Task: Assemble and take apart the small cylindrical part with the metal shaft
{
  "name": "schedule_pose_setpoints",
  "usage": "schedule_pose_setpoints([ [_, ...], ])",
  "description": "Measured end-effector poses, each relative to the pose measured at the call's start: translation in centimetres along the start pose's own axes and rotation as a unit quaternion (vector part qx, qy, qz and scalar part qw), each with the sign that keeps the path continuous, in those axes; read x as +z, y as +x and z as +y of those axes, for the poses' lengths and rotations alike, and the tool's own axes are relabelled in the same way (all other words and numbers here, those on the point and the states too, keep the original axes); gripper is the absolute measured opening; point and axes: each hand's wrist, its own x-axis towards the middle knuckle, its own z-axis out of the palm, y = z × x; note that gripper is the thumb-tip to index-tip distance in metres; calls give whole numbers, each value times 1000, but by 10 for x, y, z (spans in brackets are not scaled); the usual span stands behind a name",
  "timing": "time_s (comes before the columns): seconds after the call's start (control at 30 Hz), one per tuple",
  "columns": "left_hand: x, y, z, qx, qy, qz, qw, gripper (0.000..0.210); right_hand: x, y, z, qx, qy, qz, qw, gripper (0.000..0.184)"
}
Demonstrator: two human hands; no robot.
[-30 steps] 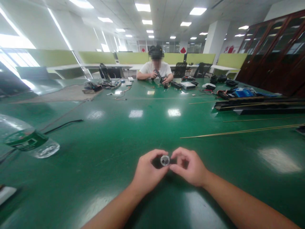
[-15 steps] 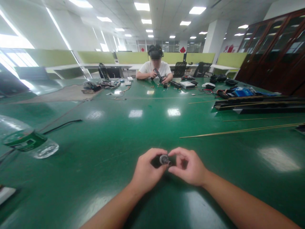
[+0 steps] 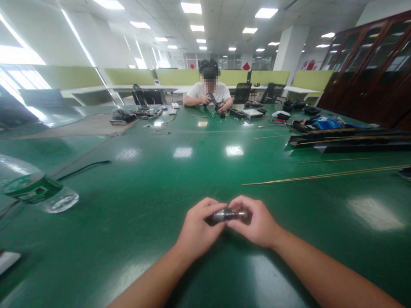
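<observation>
Both hands meet low over the green table point(image 3: 154, 184), and a small metal cylinder point(image 3: 226, 215) lies sideways between them. The left hand point(image 3: 197, 231) curls around the cylinder's thicker, darker end, with the thumb on the near side and the other fingers bent over the top, so that end is mostly hidden in the grip. The right hand point(image 3: 257, 222) pinches the thinner silvery end between thumb and forefinger; its fingers are closed tight on the part, with only a short shiny stretch showing between the 2 hands. The cylinder sits just above the table; whether it touches the surface cannot be told.

Well to the left of the cylinder a clear plastic bottle point(image 3: 35, 188) with a green label lies on its side. To the right of and beyond the cylinder, thin brass rods point(image 3: 324, 176) stretch across the table. Far behind it, at the opposite edge, a person point(image 3: 208, 92) in a white shirt sits working with both hands.
</observation>
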Motion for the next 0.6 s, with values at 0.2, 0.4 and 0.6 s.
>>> schedule_pose_setpoints([
  [0.2, 0, 0, -4, -30, 15, 12, 999, 23, -1, 3, 3, 0, -35, 5, 999, 20],
  [0.4, -2, 1, -4, -48, 16, 11, 999, 16, -1, 3, 6, 7, -52, 9, 999, 20],
  [0.6, -1, 0, -6, -28, 2, 10, 1000, 17, 0, 3, 7, 10, -39, 7, 999, 20],
])
